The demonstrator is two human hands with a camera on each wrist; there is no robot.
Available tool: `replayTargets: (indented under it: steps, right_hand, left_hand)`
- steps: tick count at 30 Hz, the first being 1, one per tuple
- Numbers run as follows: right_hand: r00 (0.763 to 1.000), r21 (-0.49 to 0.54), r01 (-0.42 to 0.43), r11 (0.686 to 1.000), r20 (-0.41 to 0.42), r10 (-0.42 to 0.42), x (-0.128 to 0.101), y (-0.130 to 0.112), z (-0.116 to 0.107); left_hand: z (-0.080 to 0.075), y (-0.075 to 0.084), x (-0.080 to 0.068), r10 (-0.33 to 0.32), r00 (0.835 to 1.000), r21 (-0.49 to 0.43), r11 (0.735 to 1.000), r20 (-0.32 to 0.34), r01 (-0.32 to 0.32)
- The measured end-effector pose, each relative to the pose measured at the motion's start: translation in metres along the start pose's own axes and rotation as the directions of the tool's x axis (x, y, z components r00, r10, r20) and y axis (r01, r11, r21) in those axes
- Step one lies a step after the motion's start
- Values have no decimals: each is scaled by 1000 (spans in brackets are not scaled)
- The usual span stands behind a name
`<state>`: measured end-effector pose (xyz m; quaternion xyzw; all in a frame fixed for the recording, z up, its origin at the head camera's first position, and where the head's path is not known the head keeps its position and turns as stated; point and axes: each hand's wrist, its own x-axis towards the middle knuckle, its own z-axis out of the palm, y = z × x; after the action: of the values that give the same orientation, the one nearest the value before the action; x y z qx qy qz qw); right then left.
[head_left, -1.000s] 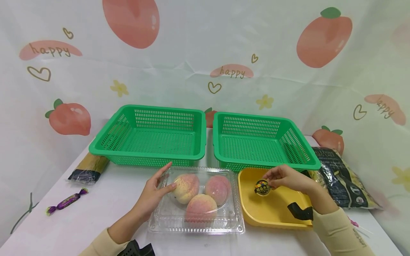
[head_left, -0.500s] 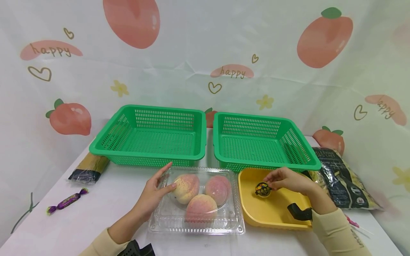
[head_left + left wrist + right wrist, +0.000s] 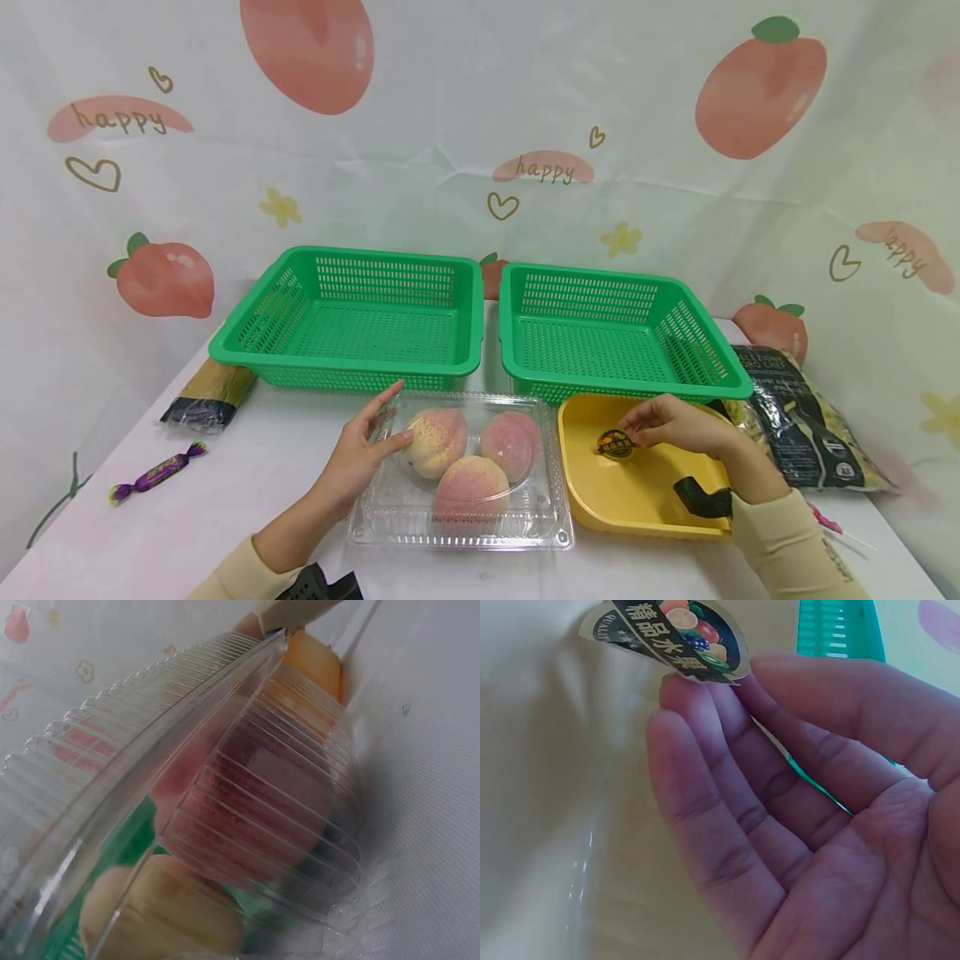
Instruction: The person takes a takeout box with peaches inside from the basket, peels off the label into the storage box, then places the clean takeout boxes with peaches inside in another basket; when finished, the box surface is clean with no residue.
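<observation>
A clear plastic clamshell box [image 3: 517,521] with several peaches [image 3: 471,487] stands front centre in the head view. My left hand [image 3: 356,458] rests against its left side, thumb straight over the lid and index finger extended along the left edge. In the left wrist view, peaches [image 3: 247,795] show through the ribbed wall. Over the yellow tray [image 3: 645,521], my right hand [image 3: 667,425] pinches a black fruit sticker [image 3: 615,444] by its edge. The right wrist view shows the sticker [image 3: 671,634], printed with fruit pictures and characters, between thumb and fingertips; it bends slightly.
Two green baskets [image 3: 352,367] [image 3: 630,392] stand side by side behind. A pasta packet [image 3: 213,392] and a purple wrapped candy [image 3: 159,473] lie at left. At right are a large black food bag [image 3: 802,425] and a pink lollipop [image 3: 825,521].
The sticker in my right hand has tilted flatter and sunk slightly toward the yellow tray. My left hand and the box have stayed in place.
</observation>
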<state>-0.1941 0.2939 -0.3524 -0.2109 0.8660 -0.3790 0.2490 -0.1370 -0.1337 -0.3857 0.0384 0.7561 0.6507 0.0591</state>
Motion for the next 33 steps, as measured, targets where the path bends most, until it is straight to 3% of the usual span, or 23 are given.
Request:
replayTargets:
  steps: [17,33]
  right_hand:
    - [998,-64,5,998,-56,-8,-9,-5,-6]
    - [993,-102,55,993,-100,-65,-25,-16,-13]
  left_hand:
    - [1,0,0,-1,1000,-6,1000,-2,1]
    - [1,1,-1,-4,1000,-11,1000,-5,4]
